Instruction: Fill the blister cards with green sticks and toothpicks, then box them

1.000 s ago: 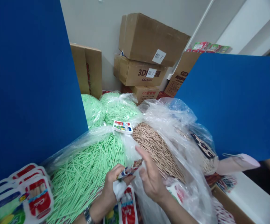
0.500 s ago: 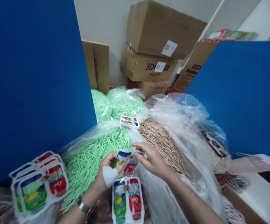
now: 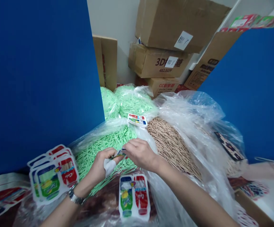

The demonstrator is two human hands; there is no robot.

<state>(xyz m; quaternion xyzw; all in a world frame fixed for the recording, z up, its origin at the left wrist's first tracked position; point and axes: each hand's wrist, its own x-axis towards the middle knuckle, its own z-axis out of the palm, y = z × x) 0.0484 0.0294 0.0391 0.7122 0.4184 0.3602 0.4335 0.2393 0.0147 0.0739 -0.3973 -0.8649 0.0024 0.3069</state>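
Nearest to you, one printed pouch [image 3: 134,197] lies flat. Beyond it, your left hand [image 3: 98,165] closes narrowly on a second pouch [image 3: 119,153], which is between both hands; your right hand [image 3: 140,154] has bent fingers at its edge, but I cannot tell if they pinch. Behind are green sticks [image 3: 108,138], brown sticks [image 3: 172,145], then stacked cartons [image 3: 159,63].

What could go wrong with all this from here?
The printed packet in the left hand, with the right hand at its edge, could slip onto the green sticks. Those lie loose near the brown sticks, so a knock might mix them. The overlapping packs at left might slide.
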